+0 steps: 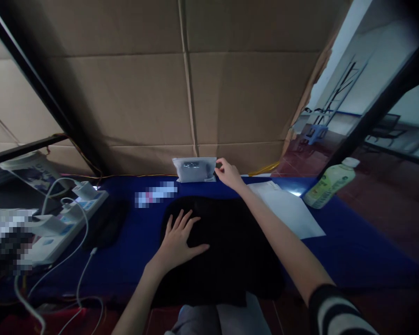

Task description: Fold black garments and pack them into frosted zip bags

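Spread out on a black cloth-like item (226, 260), my left hand (181, 239) lies with its fingers apart and holds nothing. My right hand (228, 174) reaches to the back of the blue table, its thumb and forefinger at the right edge of a translucent zip pouch (194, 170). The pouch stands upright against the cardboard, with something dark inside. Whether the fingertips pinch its edge or only touch it is too small to tell.
White papers (289, 209) and a green bottle (331, 183) are on the right of the blue table (356, 246). On the left are a power strip (66, 228) with plugs and cables, and a white bucket (38, 172). Cardboard (143, 97) rises behind.
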Demonstrator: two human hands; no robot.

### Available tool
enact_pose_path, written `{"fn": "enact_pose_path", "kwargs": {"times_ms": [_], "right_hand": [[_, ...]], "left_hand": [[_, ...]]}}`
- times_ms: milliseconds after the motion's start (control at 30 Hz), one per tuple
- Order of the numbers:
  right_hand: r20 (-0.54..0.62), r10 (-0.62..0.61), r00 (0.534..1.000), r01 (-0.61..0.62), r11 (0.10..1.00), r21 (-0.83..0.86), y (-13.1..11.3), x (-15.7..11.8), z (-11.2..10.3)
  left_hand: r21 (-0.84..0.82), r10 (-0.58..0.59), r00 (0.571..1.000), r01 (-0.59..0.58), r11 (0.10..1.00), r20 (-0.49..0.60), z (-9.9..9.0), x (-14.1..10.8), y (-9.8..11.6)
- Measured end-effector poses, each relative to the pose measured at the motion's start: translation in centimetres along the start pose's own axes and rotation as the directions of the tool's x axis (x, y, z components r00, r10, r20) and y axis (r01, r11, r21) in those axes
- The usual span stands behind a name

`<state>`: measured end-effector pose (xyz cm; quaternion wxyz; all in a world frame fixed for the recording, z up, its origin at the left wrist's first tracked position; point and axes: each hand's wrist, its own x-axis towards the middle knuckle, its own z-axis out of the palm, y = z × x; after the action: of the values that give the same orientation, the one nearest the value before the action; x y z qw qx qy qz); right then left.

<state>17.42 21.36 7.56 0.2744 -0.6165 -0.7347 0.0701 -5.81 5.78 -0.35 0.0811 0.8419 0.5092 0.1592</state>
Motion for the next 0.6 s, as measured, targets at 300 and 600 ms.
{"fn": "enact_pose_path", "kwargs": {"times_ms": [300, 600], "right_hand": [[0.038, 0.081, 0.996, -0.081, 0.997, -0.007, -1.7, 3.2, 2.4], [-0.125, 0.018, 0.992, 0.005, 0.982, 0.187, -1.7, -1.4, -3.1]], "left_hand": [[-0.008, -0.013, 1.0, 0.013, 1.0, 0.016, -0.1, -0.1, 0.2], [-0.006, 0.044, 0.99, -0.046, 0.999, -0.133, 0.0, -0.5, 0.1]]}}
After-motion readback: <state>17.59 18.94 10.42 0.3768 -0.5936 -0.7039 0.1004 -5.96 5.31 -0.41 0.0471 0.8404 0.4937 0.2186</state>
